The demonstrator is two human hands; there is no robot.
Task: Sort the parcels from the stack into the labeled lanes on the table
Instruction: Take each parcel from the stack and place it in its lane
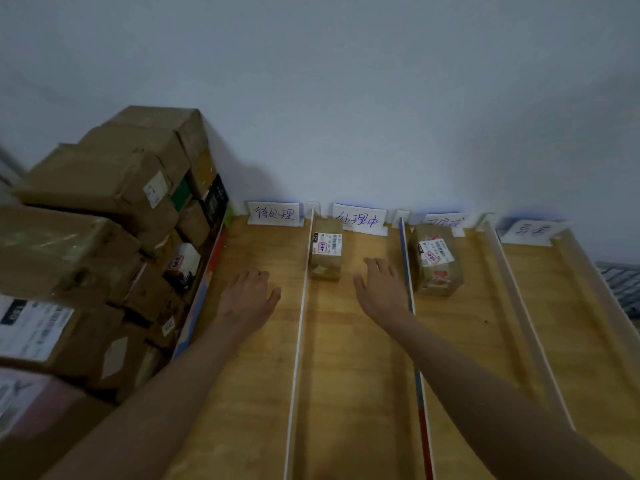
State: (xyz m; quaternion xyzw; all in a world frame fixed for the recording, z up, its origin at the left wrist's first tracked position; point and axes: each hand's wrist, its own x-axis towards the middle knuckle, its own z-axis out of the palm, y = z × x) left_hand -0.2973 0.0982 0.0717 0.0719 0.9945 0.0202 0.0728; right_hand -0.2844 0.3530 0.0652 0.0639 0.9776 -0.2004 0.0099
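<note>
A tall stack of brown cardboard parcels (104,237) fills the left side. The wooden table (346,375) is split into several lanes by thin white dividers (299,323), each with a handwritten label card at the far end. A small taped parcel (325,249) lies in the second lane, below its label (360,219). Another parcel (437,259) lies in the third lane. My left hand (247,297) hovers over the first lane, fingers relaxed, holding nothing. My right hand (381,285) reaches over the second lane just right of the small parcel, fingers spread and empty.
The first lane's label (275,213) and the fourth lane's label (530,230) stand against the pale wall. A coloured board (207,289) separates the stack from the lanes. Beyond the table's right edge lies a patterned surface (620,282).
</note>
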